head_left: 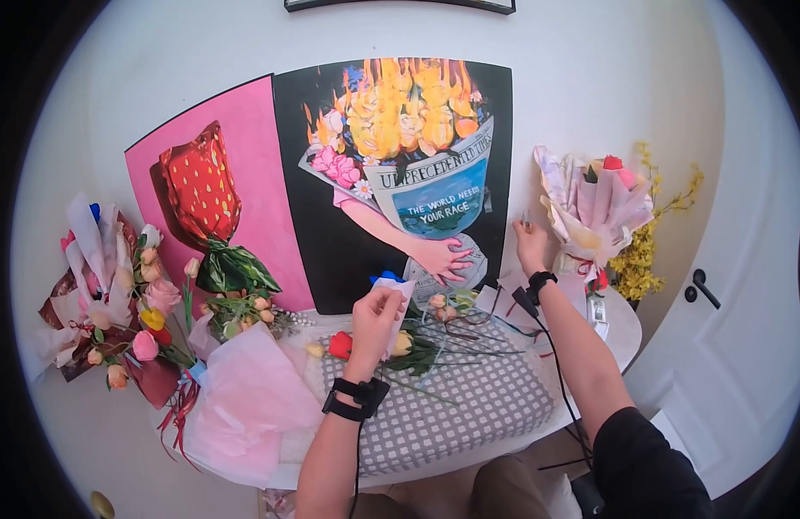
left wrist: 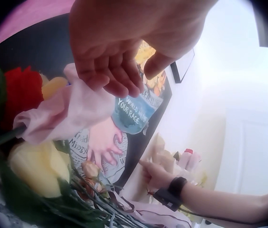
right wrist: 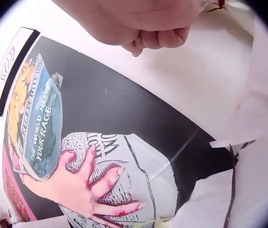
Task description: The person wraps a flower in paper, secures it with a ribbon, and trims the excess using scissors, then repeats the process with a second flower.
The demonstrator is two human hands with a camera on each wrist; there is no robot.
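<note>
My white worktop (head_left: 623, 337), one grey-and-white checked cover (head_left: 469, 419), pale pink paper (head_left: 257, 389) at my left, stemmed flowers (head_left: 424, 353) on the cover, one wrapped bouquet (head_left: 595, 212) at my right.

Pale walls (head_left: 582, 69) flank 1 white door (head_left: 746, 363) with a black handle (head_left: 702, 289).

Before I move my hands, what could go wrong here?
The thin, pale pink wrapping paper pinched in your left hand could crease or tear. The black cable below your right hand might snag the green flower stems. The large pink sheet at the white table's front edge could slip.
</note>
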